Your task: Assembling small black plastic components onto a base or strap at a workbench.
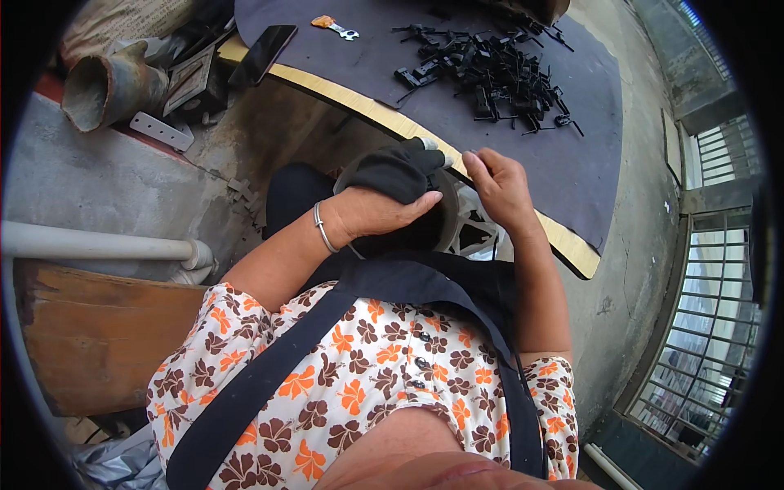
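The table (576,175) is bearing black parts (498,77), heaped far right, presumably for easy reach. Over the round container (452,227), the left hand (371,214) is wearing black cloth (390,171); the right hand (502,192) is curling nearby. Both grips: undeterminable.

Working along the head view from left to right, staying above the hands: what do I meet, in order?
Worn, open-mouthed vessel → black phone → small wrench-shaped tool with an orange end → heap of small black parts.
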A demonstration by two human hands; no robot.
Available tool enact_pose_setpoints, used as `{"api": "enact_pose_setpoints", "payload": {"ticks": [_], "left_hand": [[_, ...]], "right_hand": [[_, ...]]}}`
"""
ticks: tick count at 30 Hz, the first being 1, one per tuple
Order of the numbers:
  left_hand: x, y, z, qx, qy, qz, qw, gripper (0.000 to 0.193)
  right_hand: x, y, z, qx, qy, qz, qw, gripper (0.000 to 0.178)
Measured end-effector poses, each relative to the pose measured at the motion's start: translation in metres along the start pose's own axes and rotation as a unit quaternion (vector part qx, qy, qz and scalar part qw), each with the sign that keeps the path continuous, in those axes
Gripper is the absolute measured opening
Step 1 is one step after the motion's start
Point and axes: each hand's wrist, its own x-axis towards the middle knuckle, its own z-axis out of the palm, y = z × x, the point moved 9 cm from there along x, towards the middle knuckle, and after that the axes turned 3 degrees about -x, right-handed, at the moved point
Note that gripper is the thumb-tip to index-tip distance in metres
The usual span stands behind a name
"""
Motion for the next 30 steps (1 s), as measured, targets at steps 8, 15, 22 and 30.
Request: {"api": "enact_pose_setpoints", "payload": {"ticks": [8, 15, 22, 30], "left_hand": [[0.006, -0.003, 0.004, 0.020, 0.045, 0.001, 0.999, 0.021], [0.013, -0.004, 0.003, -0.006, 0.077, -0.004, 0.997, 0.019], [0.016, -0.003, 0.005, -0.020, 0.091, -0.002, 0.996, 0.020], [0.019, -0.002, -0.017, -0.064, 0.142, -0.001, 0.988, 0.023]], "right_hand": [[0.056, 0.046, -0.042, -0.259, 0.150, 0.032, 0.954, 0.021], [0.023, 0.025, -0.030, -0.287, 0.190, -0.031, 0.939, 0.016], [0.026, 0.026, -0.028, -0.307, 0.151, -0.017, 0.939, 0.017], [0.014, 0.025, -0.046, -0.188, 0.224, -0.045, 0.955, 0.015]]}}
